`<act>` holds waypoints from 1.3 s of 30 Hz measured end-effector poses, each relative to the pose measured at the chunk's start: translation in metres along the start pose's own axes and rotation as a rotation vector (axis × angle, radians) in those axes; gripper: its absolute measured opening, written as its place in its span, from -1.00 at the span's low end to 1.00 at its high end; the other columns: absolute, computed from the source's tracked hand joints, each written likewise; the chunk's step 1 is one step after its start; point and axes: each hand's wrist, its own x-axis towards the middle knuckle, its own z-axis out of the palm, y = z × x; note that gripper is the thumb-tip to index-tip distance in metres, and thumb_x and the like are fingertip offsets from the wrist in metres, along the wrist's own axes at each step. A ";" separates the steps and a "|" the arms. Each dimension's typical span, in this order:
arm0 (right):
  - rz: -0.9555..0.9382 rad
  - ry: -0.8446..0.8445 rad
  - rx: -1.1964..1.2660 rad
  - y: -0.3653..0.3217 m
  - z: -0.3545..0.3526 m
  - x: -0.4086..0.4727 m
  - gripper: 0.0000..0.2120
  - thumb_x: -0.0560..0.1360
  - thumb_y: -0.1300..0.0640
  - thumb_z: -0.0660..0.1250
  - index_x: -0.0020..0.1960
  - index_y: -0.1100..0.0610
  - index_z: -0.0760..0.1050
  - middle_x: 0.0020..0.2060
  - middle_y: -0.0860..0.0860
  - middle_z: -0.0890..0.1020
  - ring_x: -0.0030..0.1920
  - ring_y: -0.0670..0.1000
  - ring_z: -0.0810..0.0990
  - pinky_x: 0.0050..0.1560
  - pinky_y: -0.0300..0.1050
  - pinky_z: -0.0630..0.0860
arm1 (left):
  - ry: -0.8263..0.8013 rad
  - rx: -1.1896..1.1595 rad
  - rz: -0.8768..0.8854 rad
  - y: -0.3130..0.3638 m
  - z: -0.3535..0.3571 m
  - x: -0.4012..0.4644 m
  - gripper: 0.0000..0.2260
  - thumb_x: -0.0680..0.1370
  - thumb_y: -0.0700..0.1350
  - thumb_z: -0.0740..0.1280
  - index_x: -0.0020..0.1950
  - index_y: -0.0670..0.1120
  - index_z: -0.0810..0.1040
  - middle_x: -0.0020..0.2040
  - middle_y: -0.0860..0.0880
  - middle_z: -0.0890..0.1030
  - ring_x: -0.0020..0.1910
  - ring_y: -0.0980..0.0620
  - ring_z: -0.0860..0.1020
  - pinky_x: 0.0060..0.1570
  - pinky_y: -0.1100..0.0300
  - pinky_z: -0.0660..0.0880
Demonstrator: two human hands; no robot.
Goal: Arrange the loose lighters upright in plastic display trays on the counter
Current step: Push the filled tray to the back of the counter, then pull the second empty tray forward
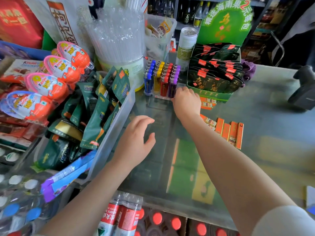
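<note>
Lighters stand in colour rows at a shop counter as a person reaches for the tray.

Head view: blue, yellow, red and purple lighters (162,79) stand upright in a clear display tray (148,94) on the glass counter (265,126). The right hand (186,101) touches the tray's near right corner, its grasp hidden. The left hand (136,142) hovers relaxed, holding nothing. Orange boxes (229,132) lie to the right.

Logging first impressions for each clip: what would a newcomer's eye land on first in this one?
Probably the tray of upright lighters at the back of the glass counter, in blue, yellow, red and purple rows, with the right hand touching its front right corner. Next, the pink and orange egg-shaped sweets stacked at the left. The left hand hovers open above the counter, holding nothing.
</note>
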 end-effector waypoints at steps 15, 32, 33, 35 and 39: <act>0.283 0.198 0.299 0.074 -0.074 -0.238 -0.58 0.43 -0.17 0.14 0.03 0.14 0.49 0.01 0.09 0.60 0.00 0.19 0.55 -0.04 0.01 0.47 | -0.162 -0.087 0.117 0.065 0.034 -0.051 -0.63 0.43 0.01 0.11 0.10 -0.12 0.54 -0.01 0.00 0.60 -0.02 0.00 0.57 -0.07 0.15 0.51; -0.222 -0.370 0.559 0.058 -0.062 -0.244 -0.20 0.31 -0.04 0.44 0.41 0.03 0.08 0.34 -0.05 0.36 0.25 0.03 0.27 0.28 -0.03 0.25 | -0.468 0.107 0.220 0.036 -0.004 -0.080 -0.12 0.32 0.13 0.47 0.48 0.04 0.01 0.37 0.26 0.04 0.33 0.36 0.00 0.32 0.42 -0.05; -0.254 -0.384 0.555 0.055 -0.061 -0.238 -0.21 0.31 -0.02 0.44 0.40 0.02 0.09 0.34 -0.06 0.36 0.28 0.01 0.25 0.30 -0.04 0.22 | -0.486 0.112 0.197 0.029 -0.008 -0.080 -0.10 0.32 0.13 0.48 0.48 0.05 -0.01 0.35 0.27 0.03 0.33 0.35 0.00 0.36 0.37 -0.03; -0.302 -0.413 0.532 0.049 -0.059 -0.226 -0.27 0.32 0.03 0.44 0.38 0.01 0.15 0.35 -0.07 0.35 0.33 0.01 0.21 0.34 -0.04 0.19 | -0.506 0.082 0.141 0.017 -0.014 -0.080 -0.09 0.30 0.13 0.49 0.48 0.09 -0.01 0.34 0.27 0.08 0.34 0.32 0.03 0.40 0.24 0.07; -0.387 -0.511 0.441 0.039 -0.056 -0.200 -0.36 0.35 0.00 0.43 0.35 0.02 0.22 0.38 -0.07 0.33 0.37 0.01 0.18 0.38 0.00 0.19 | -0.488 0.032 0.062 0.005 -0.020 -0.078 -0.18 0.32 0.06 0.49 0.45 0.13 0.11 0.36 0.19 0.21 0.31 0.31 0.13 0.37 0.23 0.14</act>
